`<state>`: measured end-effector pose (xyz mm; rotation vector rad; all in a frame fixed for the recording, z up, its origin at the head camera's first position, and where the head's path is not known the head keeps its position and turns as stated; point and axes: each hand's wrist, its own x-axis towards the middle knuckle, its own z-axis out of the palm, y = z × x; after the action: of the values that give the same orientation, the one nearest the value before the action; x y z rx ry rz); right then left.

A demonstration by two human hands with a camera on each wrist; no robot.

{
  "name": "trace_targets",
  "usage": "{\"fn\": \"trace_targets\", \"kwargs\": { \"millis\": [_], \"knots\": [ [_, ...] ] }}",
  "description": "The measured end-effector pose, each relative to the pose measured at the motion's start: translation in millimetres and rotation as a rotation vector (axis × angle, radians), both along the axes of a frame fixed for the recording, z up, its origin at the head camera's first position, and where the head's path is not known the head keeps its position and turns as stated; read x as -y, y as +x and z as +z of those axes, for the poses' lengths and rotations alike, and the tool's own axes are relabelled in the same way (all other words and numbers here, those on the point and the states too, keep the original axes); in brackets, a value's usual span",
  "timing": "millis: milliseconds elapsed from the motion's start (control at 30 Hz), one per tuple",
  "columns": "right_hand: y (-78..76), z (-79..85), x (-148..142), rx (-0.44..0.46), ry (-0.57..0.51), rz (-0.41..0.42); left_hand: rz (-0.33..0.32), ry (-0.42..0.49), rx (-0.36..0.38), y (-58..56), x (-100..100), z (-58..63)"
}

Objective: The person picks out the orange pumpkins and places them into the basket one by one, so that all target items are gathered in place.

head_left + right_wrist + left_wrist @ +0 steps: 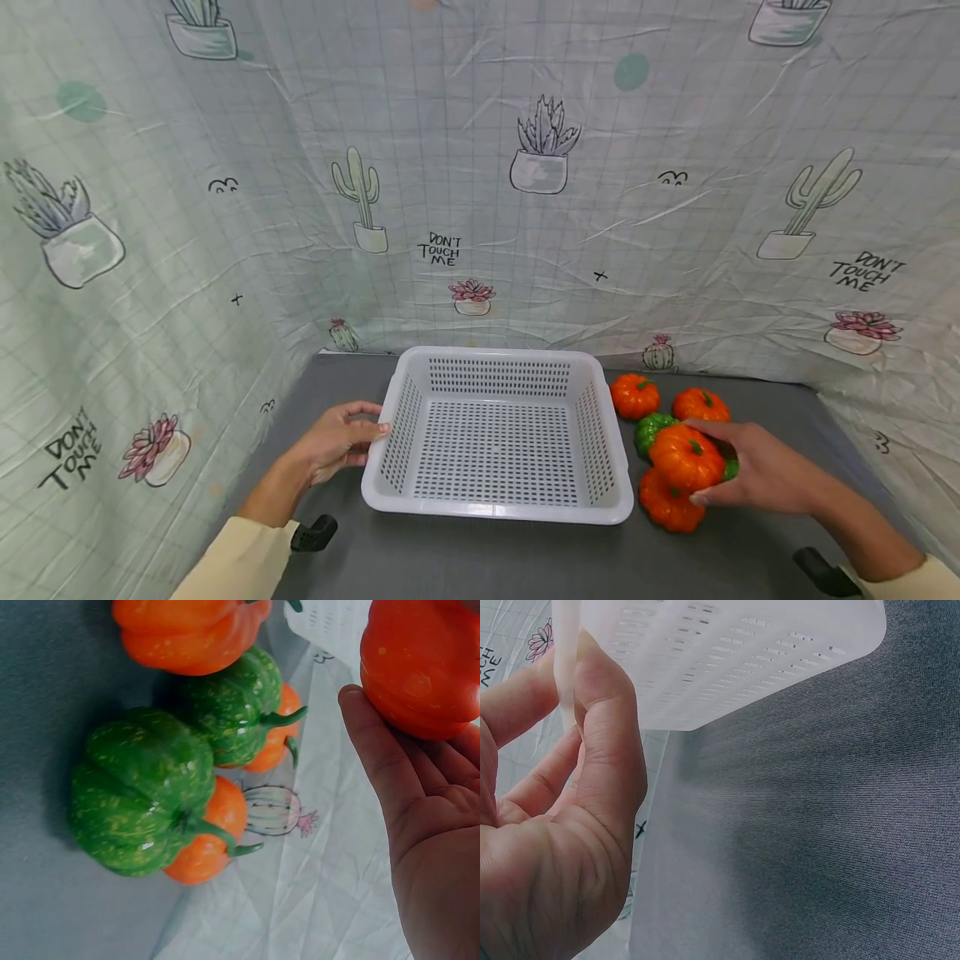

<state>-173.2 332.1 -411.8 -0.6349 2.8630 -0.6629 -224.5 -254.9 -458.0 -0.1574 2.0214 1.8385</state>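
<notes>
Left hand (333, 442): pinched the basket's left rim between thumb and fingers.
Basket (495, 508): white and slotted, at the middle of the grey table (405, 554), left of all the pumpkins.
Right hand (772, 471): held an orange pumpkin, thumb on its near side and fingers on its far side.
Held pumpkin (686, 458): raised over the pumpkins right of the basket, green stem showing.
Near orange pumpkin (670, 507): on the table beside the basket's near right corner, partly hidden in the head view by the held one.
Green pumpkins: two, side by side, the left one (232, 709) and the right one (142, 791), with curved stems.
Far orange pumpkins: two, beyond the green pair; the left one (635, 396) just beside the basket, the right one (701, 404) apart from it.
Curtain (480, 125): pale, printed with potted plants, along the table's far edge.
Sleeves (236, 558): cream.
</notes>
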Motion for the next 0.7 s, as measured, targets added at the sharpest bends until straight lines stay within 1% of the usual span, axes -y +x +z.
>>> {"fn": "trace_targets", "kwargs": {
  "millis": [133,300,467,700],
  "knots": [
    [-4.2,3.2,7.6,0.015,0.007,0.001,0.000,0.003,0.001,0.3,-0.4,0.0],
    [-10.1,5.6,16.7,0.048,-0.015,0.017,0.010,-0.008,0.003,1.0,-0.5,-0.2],
    [-13.3,7.2,21.4,0.055,-0.016,0.035,0.005,-0.008,0.004,1.7,-0.4,-0.1],
    [-18.8,8.7,26.4,0.069,-0.057,0.068,0.005,0.001,0.005,1.1,-0.3,0.6]
  ]
}}
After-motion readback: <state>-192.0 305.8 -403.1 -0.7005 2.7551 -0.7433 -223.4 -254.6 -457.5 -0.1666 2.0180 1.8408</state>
